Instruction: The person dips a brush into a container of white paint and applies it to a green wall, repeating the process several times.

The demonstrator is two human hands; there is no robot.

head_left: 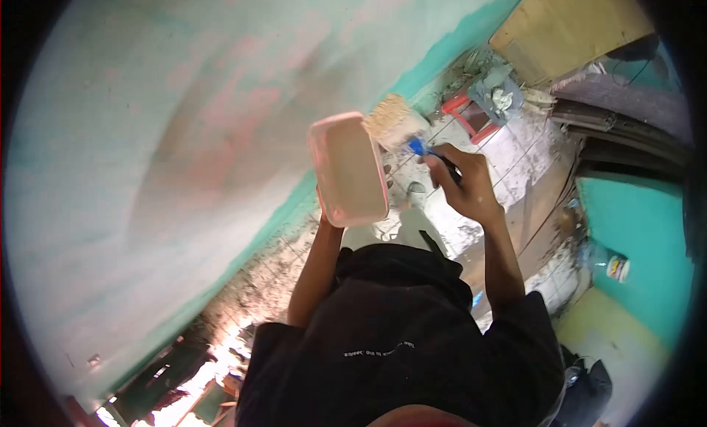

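A wide brush (394, 124) with pale bristles and a blue part near its handle is gripped in my right hand (469, 182). The bristles are beside the upper right edge of a pinkish rectangular tub (349, 169), which holds a light, smooth liquid. My left hand (388, 178) supports the tub from below and behind; only a few fingertips show at its right edge. Left of the tub stands a wall (213, 118) with whitish, pink and teal patches and a darker smear.
A red stool (471, 119) with grey cloth stands on the dirty tiled floor (515, 162). At the upper right is a yellowish board (571, 33), above dark stacked pieces (626, 129). A teal panel (633, 228) and a labelled jar (617, 269) lie at right.
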